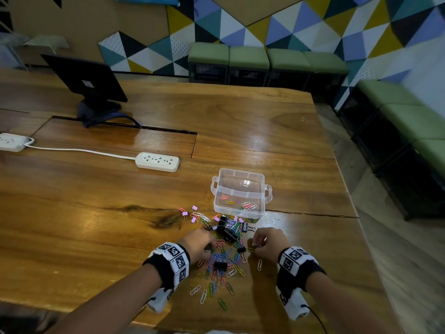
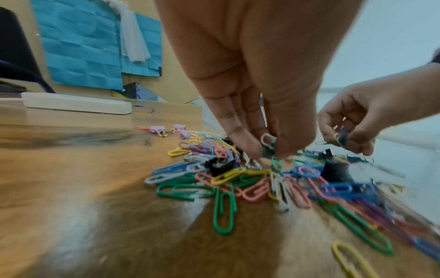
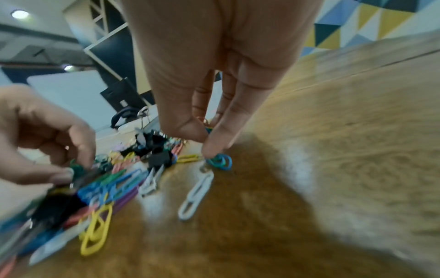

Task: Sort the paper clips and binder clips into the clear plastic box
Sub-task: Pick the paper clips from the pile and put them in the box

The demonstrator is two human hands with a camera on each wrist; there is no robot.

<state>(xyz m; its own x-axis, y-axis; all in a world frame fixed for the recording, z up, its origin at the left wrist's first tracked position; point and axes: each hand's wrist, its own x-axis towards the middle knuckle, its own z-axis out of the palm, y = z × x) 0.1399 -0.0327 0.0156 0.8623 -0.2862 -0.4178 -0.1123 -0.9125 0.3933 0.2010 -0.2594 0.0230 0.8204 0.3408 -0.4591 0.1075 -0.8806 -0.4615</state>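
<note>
Coloured paper clips [image 1: 222,263] and black binder clips [image 1: 227,229] lie in a pile on the wooden table, in front of the clear plastic box [image 1: 240,192], which holds a few paper clips. Small pink binder clips [image 1: 185,213] sit at the pile's far left. My left hand [image 1: 201,244] is over the pile's left side and pinches green and white paper clips [image 2: 269,145] between thumb and fingers. At the pile's right edge my right hand [image 1: 266,242] pinches a small bunch of paper clips [image 3: 220,161], blue and green among them. A white paper clip [image 3: 196,195] lies just below it.
A white power strip [image 1: 157,162] with its cable lies left of the box, and another power strip [image 1: 12,142] at the far left. A dark monitor [image 1: 84,80] stands at the back left. The table's right edge [image 1: 346,189] runs close to the box; green benches line the wall.
</note>
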